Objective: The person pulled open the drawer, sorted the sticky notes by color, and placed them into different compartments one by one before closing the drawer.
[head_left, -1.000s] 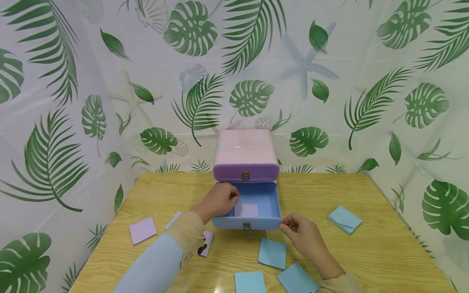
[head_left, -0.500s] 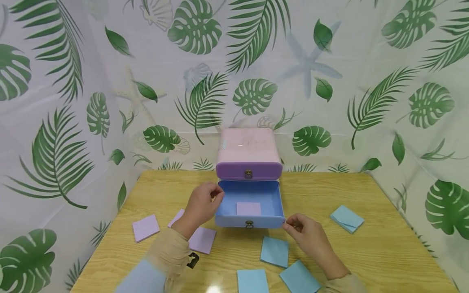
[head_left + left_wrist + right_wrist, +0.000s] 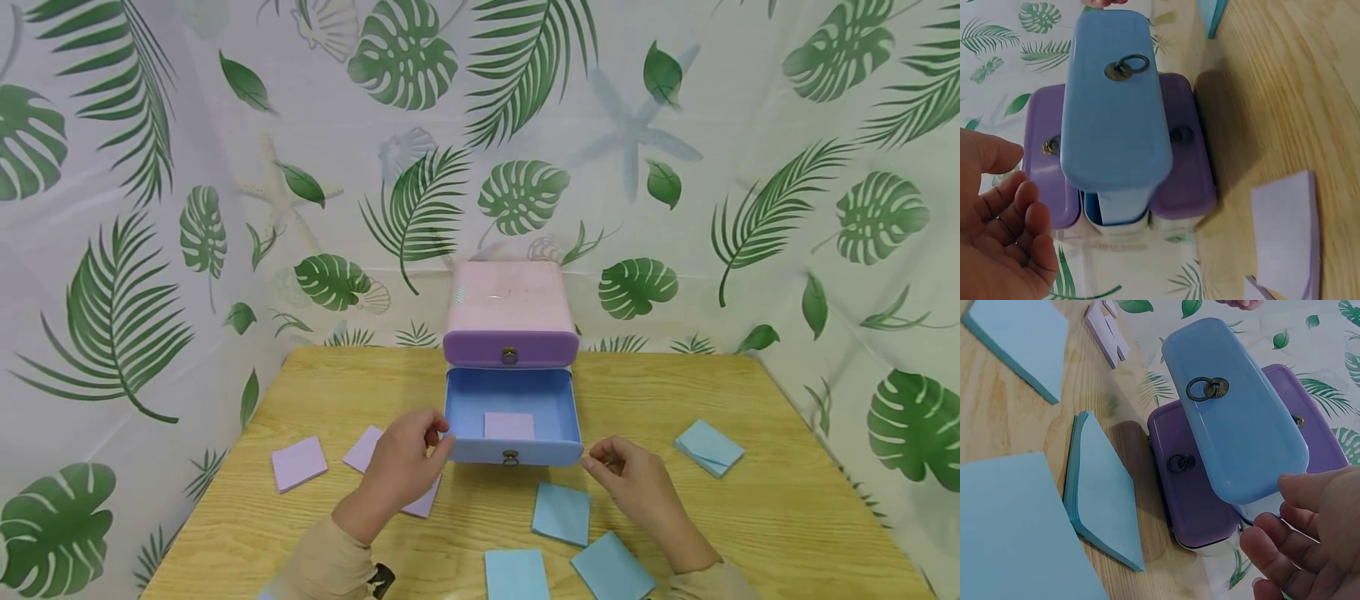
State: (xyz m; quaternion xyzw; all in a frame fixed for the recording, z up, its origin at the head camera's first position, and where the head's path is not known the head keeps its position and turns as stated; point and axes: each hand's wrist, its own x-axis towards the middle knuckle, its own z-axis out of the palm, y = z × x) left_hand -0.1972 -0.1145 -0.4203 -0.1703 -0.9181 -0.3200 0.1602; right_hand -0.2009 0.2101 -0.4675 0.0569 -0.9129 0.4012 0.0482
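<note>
White cloth backdrop printed with green leaves, pale shells and starfish, covers the back and both sides; creases visible. Below it, a light yellow-brown wood-grain table, straight back edge at the cloth, grain running side to side, some glare near the front. Toward the back, centred: glossy pink-topped drawer box, purple upper drawer front, matching purple lower drawer front seen from the wrists, both pushed in. Between them the light blue middle drawer is pulled out toward me, round bronze-coloured ring pull on its front. Inside, near the front wall: one flat lilac paper pad.

My left hand is just beside the drawer's left front corner, holding nothing; thumb and loosely bent fingers apart. My right hand is at the right front corner: light, narrow hold, thumb on the front, forefinger bent in by the edge.

On the wood, left: three square lilac pads, one partly behind my left wrist. Four turquoise paper pads: three in front of the drawer, one well apart, far right, layers skewed.
</note>
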